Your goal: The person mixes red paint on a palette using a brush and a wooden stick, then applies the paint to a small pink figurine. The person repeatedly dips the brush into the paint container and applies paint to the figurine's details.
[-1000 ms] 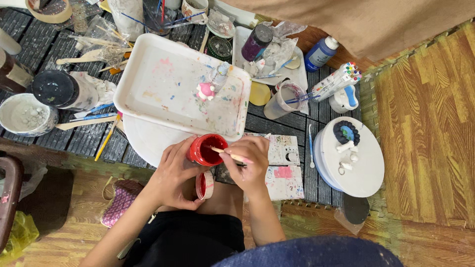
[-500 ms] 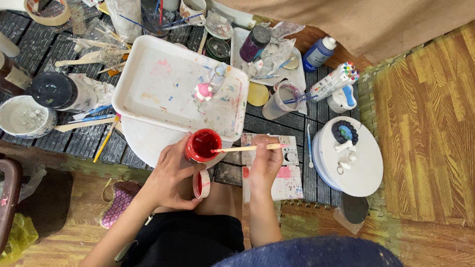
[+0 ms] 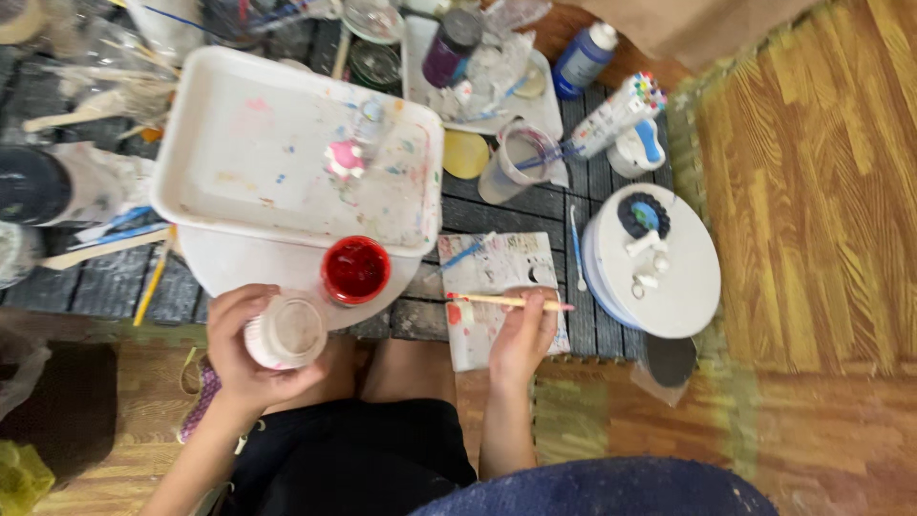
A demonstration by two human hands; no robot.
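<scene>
My left hand [image 3: 241,355] is closed around a small pale round lid or cup [image 3: 287,331], held just in front of the mat's edge. An open jar of red paint [image 3: 355,270] stands beside it on a round white board [image 3: 224,263]. My right hand [image 3: 523,333] grips a thin wooden stick [image 3: 501,301] with a red-stained tip. The stick lies level over a paint-smeared white sheet [image 3: 497,269]. My knees and black shorts are below.
A large paint-spattered white tray [image 3: 258,143] lies behind the red jar. To the right is a round white turntable [image 3: 683,287] with small pieces on it. A plastic cup [image 3: 511,162], a yellow lid [image 3: 466,153], a blue bottle [image 3: 583,55], a purple jar [image 3: 447,48] and brushes crowd the dark mat.
My right hand drew the stick out of the red jar and moved it right over the sheet. My left hand let go of the red jar, which now stands on the board, and holds the pale lid.
</scene>
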